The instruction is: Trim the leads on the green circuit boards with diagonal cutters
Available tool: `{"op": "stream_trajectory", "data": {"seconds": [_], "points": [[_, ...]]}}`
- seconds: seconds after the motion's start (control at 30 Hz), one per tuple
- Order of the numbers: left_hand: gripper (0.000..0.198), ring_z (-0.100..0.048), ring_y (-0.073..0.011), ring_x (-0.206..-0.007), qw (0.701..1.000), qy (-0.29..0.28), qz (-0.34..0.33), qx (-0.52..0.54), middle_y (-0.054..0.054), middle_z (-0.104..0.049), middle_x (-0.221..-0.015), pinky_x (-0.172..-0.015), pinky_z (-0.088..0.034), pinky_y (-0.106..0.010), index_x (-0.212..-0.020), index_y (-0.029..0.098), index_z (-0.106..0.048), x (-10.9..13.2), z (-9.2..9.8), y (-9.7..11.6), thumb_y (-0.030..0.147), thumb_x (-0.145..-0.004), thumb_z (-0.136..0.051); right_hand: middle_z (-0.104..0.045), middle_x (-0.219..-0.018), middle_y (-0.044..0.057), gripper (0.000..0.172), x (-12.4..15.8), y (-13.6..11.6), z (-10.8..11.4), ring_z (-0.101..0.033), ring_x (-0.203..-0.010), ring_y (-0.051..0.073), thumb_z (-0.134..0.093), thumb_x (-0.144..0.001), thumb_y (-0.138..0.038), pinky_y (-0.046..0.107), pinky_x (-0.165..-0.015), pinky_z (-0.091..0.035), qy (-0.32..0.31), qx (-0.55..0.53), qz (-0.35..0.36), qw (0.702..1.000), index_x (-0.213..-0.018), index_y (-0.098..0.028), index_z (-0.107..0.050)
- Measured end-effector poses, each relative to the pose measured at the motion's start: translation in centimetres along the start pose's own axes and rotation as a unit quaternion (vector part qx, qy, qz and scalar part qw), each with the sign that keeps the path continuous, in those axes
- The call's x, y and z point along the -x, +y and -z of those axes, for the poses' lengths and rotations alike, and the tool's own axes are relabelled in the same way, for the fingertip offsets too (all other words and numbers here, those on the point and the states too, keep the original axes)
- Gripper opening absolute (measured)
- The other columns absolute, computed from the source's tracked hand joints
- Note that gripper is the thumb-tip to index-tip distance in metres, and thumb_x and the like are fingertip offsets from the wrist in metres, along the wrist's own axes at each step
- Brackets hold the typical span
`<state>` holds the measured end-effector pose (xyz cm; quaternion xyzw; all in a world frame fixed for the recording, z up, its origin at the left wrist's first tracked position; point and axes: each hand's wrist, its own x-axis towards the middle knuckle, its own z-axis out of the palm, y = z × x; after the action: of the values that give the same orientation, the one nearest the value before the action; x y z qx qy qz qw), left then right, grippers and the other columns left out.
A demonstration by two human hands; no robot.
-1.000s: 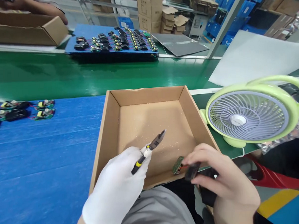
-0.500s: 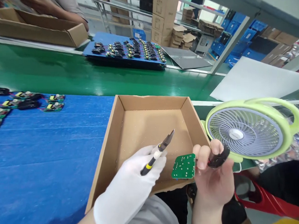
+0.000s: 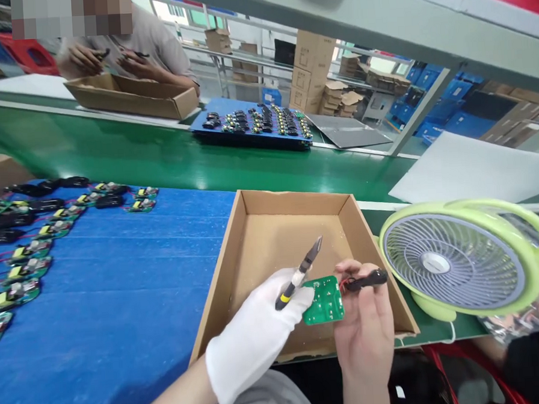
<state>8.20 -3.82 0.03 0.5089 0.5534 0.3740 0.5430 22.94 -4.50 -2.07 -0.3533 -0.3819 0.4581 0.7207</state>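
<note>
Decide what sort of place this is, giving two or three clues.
Probably an electronics assembly workshop: pliers and a wired green circuit board in hand, more boards on the blue mat, and stacked cardboard cartons behind.

A white glove (image 3: 241, 345) covers the left hand (image 3: 269, 313); the clothing (image 3: 268, 398) is grey.

From the wearer's head we look forward and down, with the left hand (image 3: 260, 332), right hand (image 3: 367, 335) and open cardboard box (image 3: 297, 205) close in front of us. Our one view crosses the green bench (image 3: 177, 164), which slants down rightward, reaching stacked cartons (image 3: 312, 67) well beyond.
</note>
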Motion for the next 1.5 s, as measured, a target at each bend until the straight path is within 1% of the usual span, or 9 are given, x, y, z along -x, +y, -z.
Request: {"op": "stream_trajectory", "data": {"seconds": [0.13,0.23,0.3,0.43,0.6,0.7,0.8,0.9,1.5], "points": [[0.054,-0.074,-0.0271,-0.090,1.000,0.006,0.003,0.011,-0.004,-0.081,-0.091,-0.084,-0.064,-0.039,-0.094,0.024,-0.075,0.0,0.2,0.2,0.077,-0.082,-0.065,-0.080,-0.122,0.006,0.021,0.8,0.7,1.4,-0.077,-0.109,0.024,-0.075,-0.110,-0.046,0.035,-0.085,-0.064,-0.074,0.045,-0.032,0.996,-0.126,-0.033,-0.069],[0.058,-0.076,-0.0283,-0.091,0.999,0.027,0.010,0.022,-0.005,-0.083,-0.091,-0.085,-0.066,-0.040,-0.091,0.025,-0.073,0.0,0.5,0.3,0.082,-0.081,-0.067,-0.078,-0.136,0.009,0.053,1.3,0.5,2.0,-0.079,-0.106,0.026,-0.089,-0.098,-0.048,0.034,-0.074,-0.066,-0.145,0.018,-0.059,0.987,-0.142,-0.037,-0.062],[0.060,-0.078,-0.0286,-0.092,0.999,0.036,0.010,0.024,-0.006,-0.084,-0.094,-0.087,-0.067,-0.041,-0.093,0.025,-0.074,-0.1,0.7,0.4,0.083,-0.080,-0.069,-0.077,-0.141,0.012,0.066,1.5,0.1,1.9,-0.079,-0.100,0.024,-0.099,-0.088,-0.043,0.032,-0.069,-0.066,-0.143,0.019,-0.084,0.986,-0.142,-0.035,-0.061],[0.050,-0.080,-0.0293,-0.095,0.999,0.021,-0.002,0.037,-0.006,-0.085,-0.095,-0.092,-0.068,-0.041,-0.095,0.025,-0.076,-0.1,1.0,0.5,0.073,-0.083,-0.071,-0.079,-0.139,0.011,0.058,1.9,-0.7,0.8,-0.081,-0.103,0.023,-0.101,-0.088,-0.035,0.033,-0.081,-0.069,-0.099,0.023,-0.134,0.986,-0.128,-0.033,-0.061],[0.034,-0.080,-0.0255,-0.090,0.997,0.027,-0.052,-0.053,-0.006,-0.084,-0.097,-0.086,-0.067,-0.037,-0.092,0.026,-0.074,0.7,1.0,0.6,0.054,-0.097,-0.056,-0.082,-0.130,0.008,0.046,1.6,-1.1,1.4,-0.084,-0.111,0.027,-0.097,-0.093,-0.033,0.038,-0.086,-0.072,-0.108,0.022,-0.098,0.989,-0.126,-0.035,-0.064],[0.032,-0.078,-0.0238,-0.088,0.958,0.072,-0.160,-0.225,-0.005,-0.081,-0.096,-0.082,-0.063,-0.037,-0.085,0.026,-0.070,1.1,1.1,0.1,0.039,-0.103,-0.047,-0.083,-0.126,0.009,0.043,0.6,-1.7,3.1,-0.084,-0.116,0.032,-0.093,-0.096,-0.039,0.044,-0.089,-0.073,-0.099,0.038,-0.070,0.992,-0.128,-0.034,-0.065],[0.030,-0.076,-0.0234,-0.081,0.878,0.104,-0.279,-0.376,-0.004,-0.078,-0.090,-0.076,-0.058,-0.038,-0.082,0.025,-0.069,1.0,1.4,-0.9,0.021,-0.101,-0.046,-0.084,-0.112,0.007,0.045,-0.5,-2.6,4.4,-0.086,-0.106,0.033,-0.095,-0.091,-0.046,0.050,-0.091,-0.073,-0.076,0.054,-0.077,0.993,-0.123,-0.032,-0.066],[0.033,-0.073,-0.0243,-0.072,0.828,0.106,-0.311,-0.455,-0.005,-0.076,-0.085,-0.069,-0.054,-0.040,-0.080,0.025,-0.069,0.7,1.6,-1.8,0.016,-0.101,-0.045,-0.084,-0.103,0.006,0.050,-1.0,-3.1,4.8,-0.087,-0.099,0.035,-0.097,-0.087,-0.051,0.053,-0.089,-0.073,-0.087,0.063,-0.107,0.988,-0.121,-0.032,-0.066],[0.031,-0.071,-0.0288,-0.072,0.812,0.023,-0.273,-0.515,-0.007,-0.072,-0.087,-0.062,-0.050,-0.041,-0.090,0.024,-0.074,1.6,1.6,-2.6,0.013,-0.099,-0.046,-0.085,-0.126,0.007,0.041,1.1,-2.5,4.3,-0.086,-0.117,0.030,-0.091,-0.100,-0.043,0.048,-0.100,-0.075,-0.057,0.120,-0.082,0.988,-0.137,-0.037,-0.072]]}}
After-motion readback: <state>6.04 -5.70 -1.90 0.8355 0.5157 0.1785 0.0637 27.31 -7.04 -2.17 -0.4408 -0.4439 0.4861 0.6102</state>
